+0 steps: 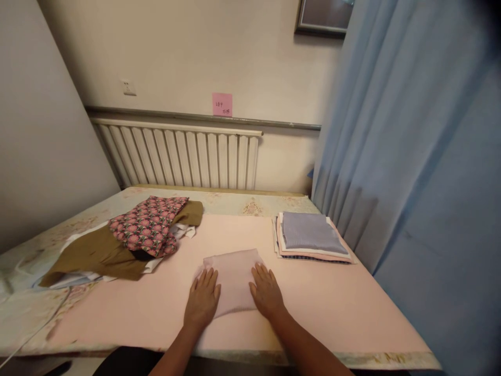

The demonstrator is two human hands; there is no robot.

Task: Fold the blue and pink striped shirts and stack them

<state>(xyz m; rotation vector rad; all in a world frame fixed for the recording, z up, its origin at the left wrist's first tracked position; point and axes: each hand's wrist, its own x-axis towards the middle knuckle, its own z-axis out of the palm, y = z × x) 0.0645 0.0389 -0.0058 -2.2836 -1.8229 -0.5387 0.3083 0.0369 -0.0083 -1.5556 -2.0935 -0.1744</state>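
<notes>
A folded pale pink cloth [234, 275] lies on the pink sheet [321, 308] covering the table in front of me. My left hand [202, 299] rests flat on the cloth's left edge, fingers stretched out. My right hand [266, 290] lies flat on its right edge, fingers spread. Neither hand grips anything.
A loose heap of clothes lies at the left: a flowered pink piece [151, 224] on an olive-brown garment [97, 253]. A neat stack of folded cloths [311, 236] sits at the right. A blue curtain [410, 172] hangs to the right, and a radiator [180, 156] lines the far wall.
</notes>
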